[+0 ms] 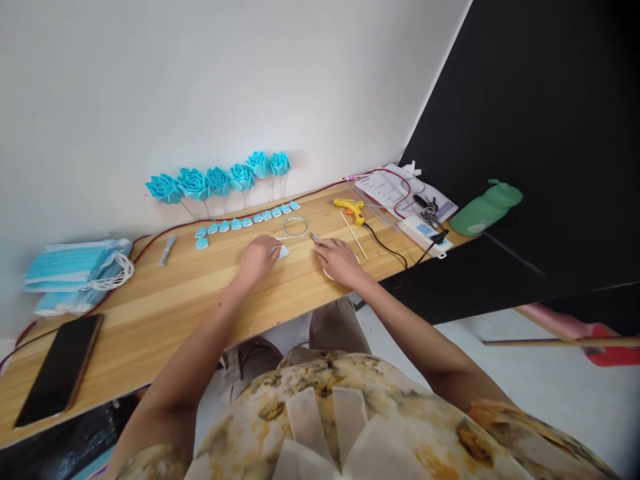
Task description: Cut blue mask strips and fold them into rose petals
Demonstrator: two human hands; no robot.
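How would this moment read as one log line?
left hand: at pale blue piece; right hand: holding grey-tipped object; glue gun: lying on table

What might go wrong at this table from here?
The left hand holds a blue piece, which might crease. The cord of the glue gun reaches the front edge of the table near the right forearm, so a sweep might snag it. The bottle stands close to the table's right end and could get knocked off.
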